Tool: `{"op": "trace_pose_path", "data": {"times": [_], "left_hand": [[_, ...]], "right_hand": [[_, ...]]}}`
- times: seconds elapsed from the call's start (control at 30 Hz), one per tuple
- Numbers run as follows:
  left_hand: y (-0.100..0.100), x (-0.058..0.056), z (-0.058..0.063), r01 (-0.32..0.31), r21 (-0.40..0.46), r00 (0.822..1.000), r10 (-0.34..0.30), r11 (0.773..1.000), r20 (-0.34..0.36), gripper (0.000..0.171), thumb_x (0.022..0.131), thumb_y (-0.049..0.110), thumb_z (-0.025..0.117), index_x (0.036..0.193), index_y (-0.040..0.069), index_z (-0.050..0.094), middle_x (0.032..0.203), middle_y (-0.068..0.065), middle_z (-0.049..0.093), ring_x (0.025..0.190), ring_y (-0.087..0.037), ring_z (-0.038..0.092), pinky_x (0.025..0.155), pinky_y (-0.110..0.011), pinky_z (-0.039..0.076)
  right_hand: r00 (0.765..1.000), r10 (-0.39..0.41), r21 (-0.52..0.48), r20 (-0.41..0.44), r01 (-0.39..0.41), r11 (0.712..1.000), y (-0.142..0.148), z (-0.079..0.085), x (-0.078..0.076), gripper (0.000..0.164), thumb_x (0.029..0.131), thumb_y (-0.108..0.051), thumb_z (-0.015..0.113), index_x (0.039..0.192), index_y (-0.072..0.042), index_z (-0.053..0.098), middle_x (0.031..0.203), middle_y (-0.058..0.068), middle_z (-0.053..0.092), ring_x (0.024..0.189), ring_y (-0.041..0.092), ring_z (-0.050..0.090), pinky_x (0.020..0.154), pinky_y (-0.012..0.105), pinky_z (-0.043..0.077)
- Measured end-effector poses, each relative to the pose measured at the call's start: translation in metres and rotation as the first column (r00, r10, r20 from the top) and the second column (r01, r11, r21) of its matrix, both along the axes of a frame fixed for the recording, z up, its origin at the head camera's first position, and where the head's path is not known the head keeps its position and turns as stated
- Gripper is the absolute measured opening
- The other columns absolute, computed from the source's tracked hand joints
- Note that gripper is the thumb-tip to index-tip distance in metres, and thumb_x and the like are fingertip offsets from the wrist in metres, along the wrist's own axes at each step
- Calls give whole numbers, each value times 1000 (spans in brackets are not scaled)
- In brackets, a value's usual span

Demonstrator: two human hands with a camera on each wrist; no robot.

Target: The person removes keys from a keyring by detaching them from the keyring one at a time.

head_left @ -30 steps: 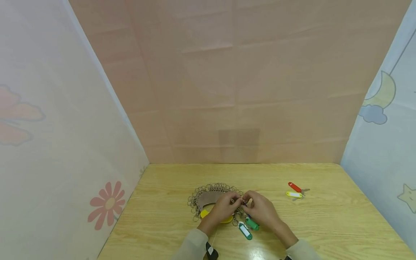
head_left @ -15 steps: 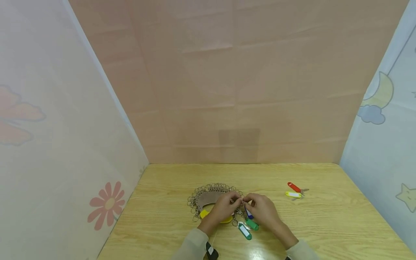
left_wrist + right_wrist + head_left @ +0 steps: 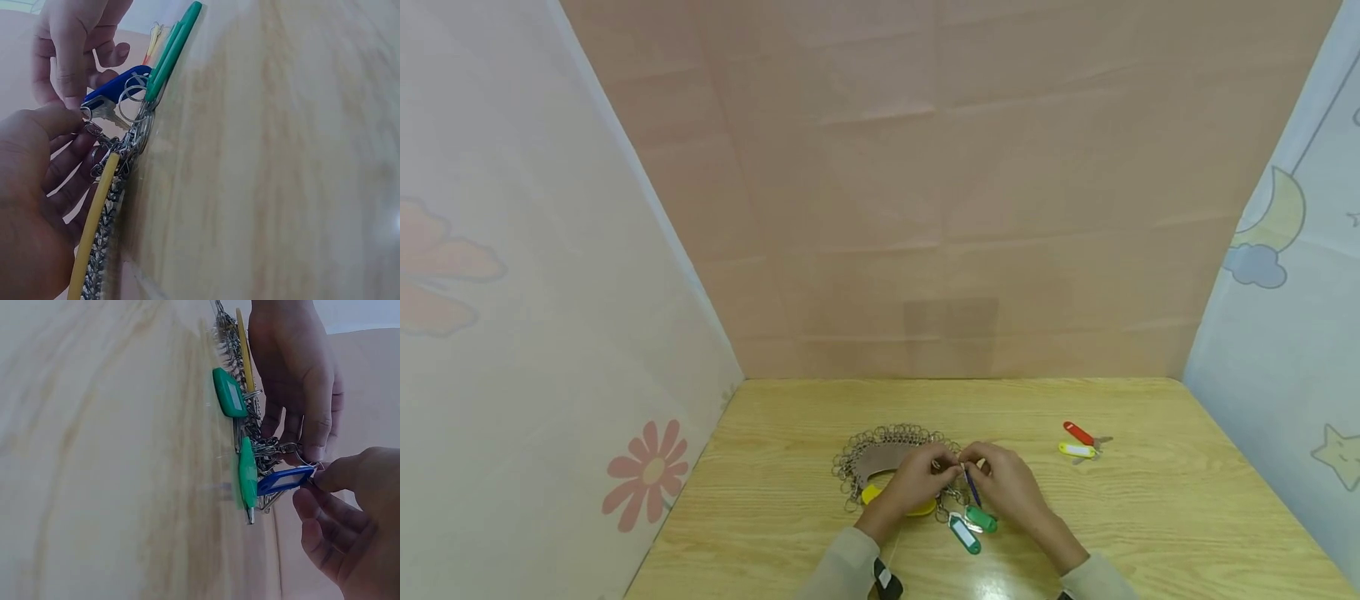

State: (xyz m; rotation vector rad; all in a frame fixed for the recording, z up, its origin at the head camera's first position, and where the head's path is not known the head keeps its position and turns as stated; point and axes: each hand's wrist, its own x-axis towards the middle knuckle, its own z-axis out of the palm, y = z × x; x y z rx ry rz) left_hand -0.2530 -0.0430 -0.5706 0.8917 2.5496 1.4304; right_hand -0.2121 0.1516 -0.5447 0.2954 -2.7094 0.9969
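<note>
Head view, hands: the left hand (image 3: 917, 482) and right hand (image 3: 1006, 485) meet fingertip to fingertip over the right end of the grey plate (image 3: 878, 457), fingers curled in.
Head view, blue tag: hangs just below the meeting fingertips (image 3: 973, 487), edge-on; half a second ago its pale face showed, so it has turned while the hands kept nearly the same place.
Meaning: the blue tag seems free to swing, and the fiddly work at its end appears unfinished.
Grey plate: lies on the table (image 3: 760, 467), fringed with metal loops (image 3: 898, 431), a yellow handle (image 3: 870, 493) partly under the left hand.
Green tags: a white-labelled green tag (image 3: 965, 534) and a plainer green tag (image 3: 981, 519), close together below the hands.
Far-right pair: a red tag (image 3: 1078, 432) and a yellow tag (image 3: 1077, 451), well apart from the hands.
Left wrist view: the left thumb and finger pinch around a small ring (image 3: 86, 113); a key (image 3: 108, 112) hangs beside the blue tag.
Right wrist view: the right thumb and finger pinch the blue tag's end by that ring; which hand bears the load, I cannot tell.
Writing: pale inserts show on several tags; no words or brand legible.
</note>
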Motion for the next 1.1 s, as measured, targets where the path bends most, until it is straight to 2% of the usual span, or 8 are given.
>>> {"op": "trace_pose_path", "data": {"times": [0.1, 0.3, 0.5, 0.7, 0.93, 1.1], "left_hand": [[0, 1, 2, 2, 11, 1000, -2, 1000, 11, 13, 108, 27, 66, 108, 17, 74, 104, 6, 69, 88, 4, 57, 80, -19, 53], [-1, 2, 3, -13, 63, 998, 9, 998, 69, 13, 109, 26, 65, 107, 16, 73, 103, 6, 69, 87, 1, 58, 79, -20, 52], [0, -1, 1, -14, 79, 996, 7, 997, 87, 10, 106, 28, 69, 106, 19, 72, 103, 8, 70, 87, -1, 59, 77, -20, 52], [0, -1, 2, 3, 86, 999, -7, 996, 48, 9, 107, 25, 68, 104, 17, 71, 100, 5, 72, 85, -1, 59, 77, -19, 52], [1, -2, -1, 25, 75, 1000, -25, 997, -1, 8, 107, 23, 68, 105, 17, 72, 102, 4, 72, 88, 2, 60, 78, -19, 53], [0, -1, -1, 46, 67, 999, -44, 997, -30, 8, 107, 23, 67, 105, 17, 73, 103, 4, 71, 89, 5, 59, 79, -19, 54]], "right_hand": [[1000, 4, 3, 6, -4, 1000, 0, 0, 1, 18, 91, -7, 81, 94, -24, 77, 94, -7, 76, 65, -3, 54, 56, 21, 45], [999, 23, 9, 40, -23, 1000, 0, 2, 2, 11, 92, -10, 81, 91, -19, 74, 88, -12, 66, 68, -2, 52, 60, 21, 46], [992, 72, -103, 104, -61, 993, 1, 3, 0, 10, 95, -7, 76, 94, -16, 71, 86, -7, 67, 67, 3, 55, 58, 21, 48], [976, 130, -202, 177, -93, 975, 2, 0, -2, 5, 100, -9, 70, 96, -12, 69, 88, -2, 67, 68, 5, 55, 58, 22, 47], [953, 112, -288, 281, -27, 957, 2, 0, -4, 11, 103, -15, 66, 97, -6, 70, 94, 3, 70, 75, 8, 58, 64, 22, 48], [928, 137, -349, 347, -8, 937, 2, 4, -3, 16, 101, -16, 65, 97, -1, 70, 81, 4, 65, 60, 6, 48, 52, 21, 39]]}}
